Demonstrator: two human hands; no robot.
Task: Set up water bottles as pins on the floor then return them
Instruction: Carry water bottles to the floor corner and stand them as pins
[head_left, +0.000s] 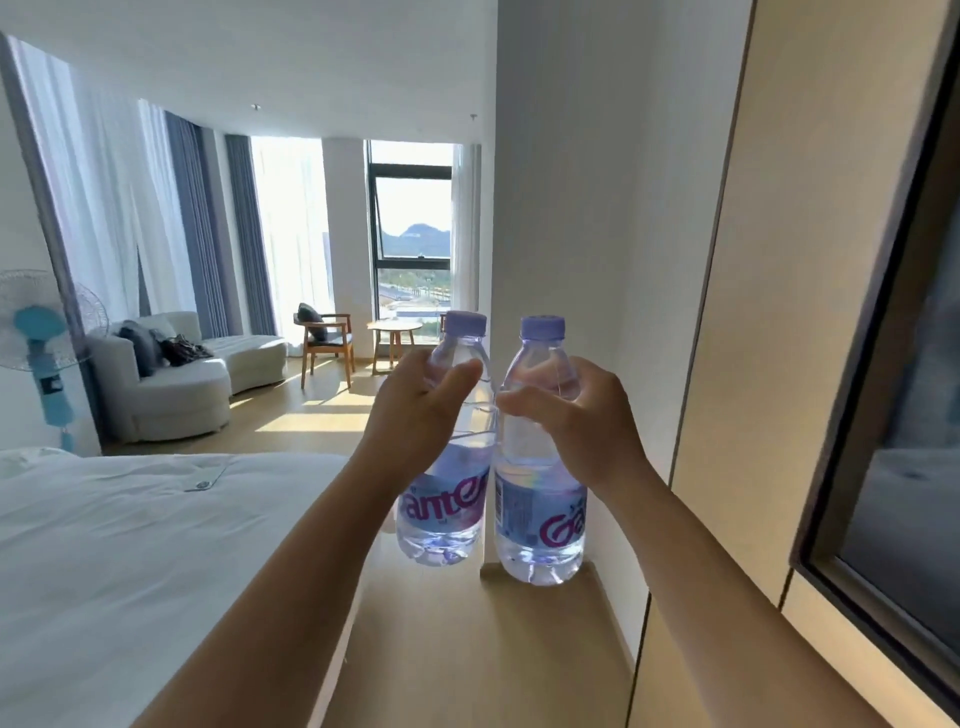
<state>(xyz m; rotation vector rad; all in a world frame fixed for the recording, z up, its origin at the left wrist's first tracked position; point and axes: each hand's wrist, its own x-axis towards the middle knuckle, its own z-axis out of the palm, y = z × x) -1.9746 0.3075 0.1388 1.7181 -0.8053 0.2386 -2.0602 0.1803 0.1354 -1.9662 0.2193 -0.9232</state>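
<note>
Two hands raised in front of the bed (130, 545), each grasping one water bottle. Left hand (415, 415) wrapped round the upper body of the left bottle (452, 488), thumb across its shoulder. Right hand (582, 415) wrapped round the upper body of the right bottle (540, 499), fingers curled over the neck area. Both bottles upright, purple caps on, blue-and-pink labels facing the camera, sides touching or nearly so. Both held in the air to the right of the bed, above the wooden floor (467, 649); not standing on anything. Further from the bed: white sofa (176, 384), wooden chair (327, 338) and small round counter (395, 332) by the window (413, 218). Blue fan (44, 338) beyond the bed's far left corner. Dark framed screen (893, 415) on the wall right of the bottles.
</note>
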